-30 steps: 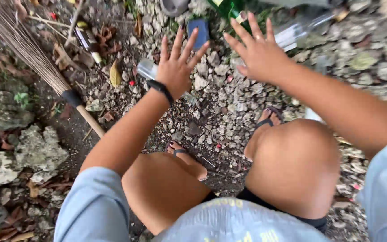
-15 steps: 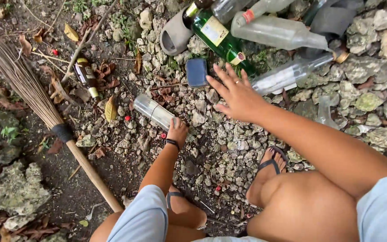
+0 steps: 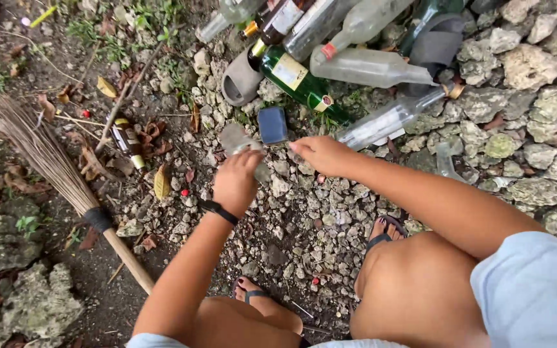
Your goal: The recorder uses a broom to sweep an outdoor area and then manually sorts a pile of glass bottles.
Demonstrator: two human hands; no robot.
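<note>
My left hand [image 3: 234, 182] grips a clear glass jar [image 3: 236, 140] and holds it just above the gravel, its upper end blurred. My right hand [image 3: 320, 153] hovers close beside it with fingers curled, holding nothing I can see. A small dark blue flat tin [image 3: 272, 124] lies on the stones just beyond both hands. Behind it sits a heap of bottles: a green glass bottle [image 3: 296, 81] and several clear ones [image 3: 369, 66].
A stick broom [image 3: 46, 161] lies at the left on dirt. A small brown bottle [image 3: 126, 141] rests among dry leaves. A grey sandal [image 3: 240, 78] lies by the heap. Rough stones [image 3: 523, 64] rise at the right. My knees and sandalled feet are below.
My left hand has lifted the clear jar off the gravel and brought it forward. My right hand has drawn back and curled its fingers. The view has shifted downward.
</note>
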